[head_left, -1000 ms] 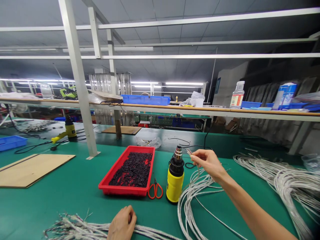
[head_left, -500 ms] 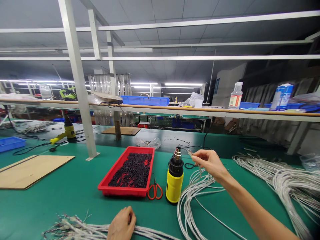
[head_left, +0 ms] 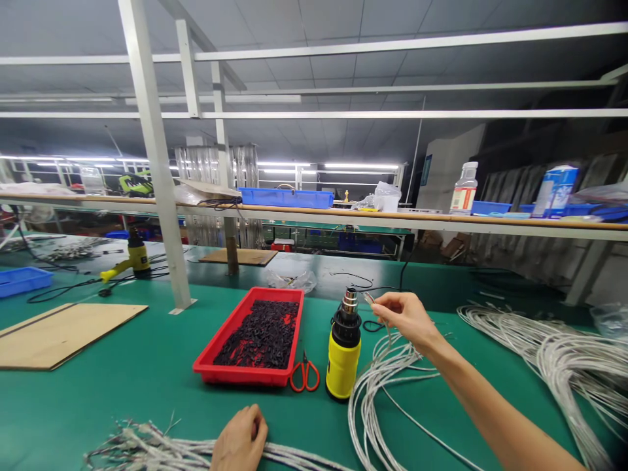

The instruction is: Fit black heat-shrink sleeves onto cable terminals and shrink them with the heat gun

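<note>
Right of the heat gun (head_left: 343, 358), the right hand (head_left: 403, 318) is pinching a cable (head_left: 369, 299) near its end; left of it and nearer, the left hand (head_left: 239, 437) is clasping a cable bundle (head_left: 297, 454). The pinched cable is looking light and springy, best held behind its fragile tip.

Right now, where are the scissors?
In the head view, just below centre: the scissors lie on the green table, between the red tray on the left and the yellow heat gun on the right.
</note>
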`<state>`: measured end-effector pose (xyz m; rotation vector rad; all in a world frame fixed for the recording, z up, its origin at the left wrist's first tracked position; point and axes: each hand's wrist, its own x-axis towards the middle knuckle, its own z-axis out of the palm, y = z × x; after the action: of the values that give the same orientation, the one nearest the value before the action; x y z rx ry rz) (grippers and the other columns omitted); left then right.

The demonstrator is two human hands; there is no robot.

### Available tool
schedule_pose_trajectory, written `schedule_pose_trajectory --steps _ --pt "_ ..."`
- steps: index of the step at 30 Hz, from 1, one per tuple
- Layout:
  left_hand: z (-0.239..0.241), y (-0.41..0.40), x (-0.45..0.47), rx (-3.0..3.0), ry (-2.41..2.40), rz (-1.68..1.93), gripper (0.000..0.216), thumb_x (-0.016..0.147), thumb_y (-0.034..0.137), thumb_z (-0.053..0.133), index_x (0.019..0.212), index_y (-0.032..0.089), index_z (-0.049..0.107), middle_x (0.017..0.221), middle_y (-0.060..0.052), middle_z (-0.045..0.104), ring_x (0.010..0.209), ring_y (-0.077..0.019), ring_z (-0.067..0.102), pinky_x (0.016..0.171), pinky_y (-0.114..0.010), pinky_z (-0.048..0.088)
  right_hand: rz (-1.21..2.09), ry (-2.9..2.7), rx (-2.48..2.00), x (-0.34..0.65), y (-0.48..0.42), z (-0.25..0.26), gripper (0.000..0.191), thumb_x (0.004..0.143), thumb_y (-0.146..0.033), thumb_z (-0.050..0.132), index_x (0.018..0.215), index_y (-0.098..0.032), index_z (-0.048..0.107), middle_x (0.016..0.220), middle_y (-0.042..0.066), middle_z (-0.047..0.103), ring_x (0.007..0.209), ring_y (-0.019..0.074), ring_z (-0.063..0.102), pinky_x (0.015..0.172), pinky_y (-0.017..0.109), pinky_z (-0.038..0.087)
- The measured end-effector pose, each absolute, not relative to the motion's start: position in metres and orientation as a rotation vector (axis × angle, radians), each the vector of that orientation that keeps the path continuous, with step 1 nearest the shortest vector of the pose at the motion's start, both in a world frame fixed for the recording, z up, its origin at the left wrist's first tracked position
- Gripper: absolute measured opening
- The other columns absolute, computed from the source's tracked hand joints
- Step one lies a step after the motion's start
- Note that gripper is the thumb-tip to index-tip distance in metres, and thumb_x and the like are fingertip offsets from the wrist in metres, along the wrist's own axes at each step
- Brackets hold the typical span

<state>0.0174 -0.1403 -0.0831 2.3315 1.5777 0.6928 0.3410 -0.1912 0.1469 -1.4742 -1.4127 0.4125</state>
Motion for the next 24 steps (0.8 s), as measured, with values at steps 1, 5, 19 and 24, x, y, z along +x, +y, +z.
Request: schedule_pose_trajectory --steps 1,5,19,24 --pt "-0.0834 -0.1404 0.0173 2.335 1.58 0.69 0.022 0.087 0.024 0.035 0.067 0.022 0.045 0.068 0.0 0.056 0.067 -0.0172 0.055 0.066 -0.029 0.037 0.412 -1.414 -1.47 0.3401 -0.1898 0.1469 0.027 0.073 -0.04 0.067 0.069 -0.013 0.068 0.055 0.003 0.062 0.051 0.013 0.055 0.047 0.022 0.043" --pt "-0.0842 -0.1402 0.0174 2.333 1.59 0.689 0.023 0.087 0.025 0.035 0.066 0.022 0.045 0.067 0.0 0.056 0.067 -0.017 0.055 0.065 -0.029 0.037 0.414 -1.412 -1.49 0.336 -0.1853 0.1482 0.029 0.073 -0.042 0.067 0.07 -0.013 0.068 0.056 0.004 0.063 0.051 0.0134 0.056 0.046 0.022 0.042" --pt "-0.0869 -0.1372 0.0168 2.324 1.583 0.703 0.022 0.085 0.026 0.037 0.065 0.023 0.045 0.067 0.0 0.057 0.068 -0.0174 0.057 0.065 -0.028 0.038 0.444 -1.403 -1.484 0.3354 -0.1838 0.1485 0.03 0.073 -0.042 0.067 0.069 -0.012 0.066 0.06 0.005 0.064 0.054 0.0146 0.059 0.047 0.023 0.044" --pt "-0.0841 -0.139 0.0172 2.327 1.577 0.704 0.021 0.086 0.025 0.036 0.066 0.023 0.045 0.067 0.0 0.056 0.067 -0.017 0.056 0.065 -0.028 0.037 0.468 -1.401 -1.454 0.3416 -0.1897 0.147 0.03 0.073 -0.042 0.067 0.071 -0.013 0.066 0.063 0.005 0.065 0.056 0.0145 0.06 0.049 0.023 0.045"
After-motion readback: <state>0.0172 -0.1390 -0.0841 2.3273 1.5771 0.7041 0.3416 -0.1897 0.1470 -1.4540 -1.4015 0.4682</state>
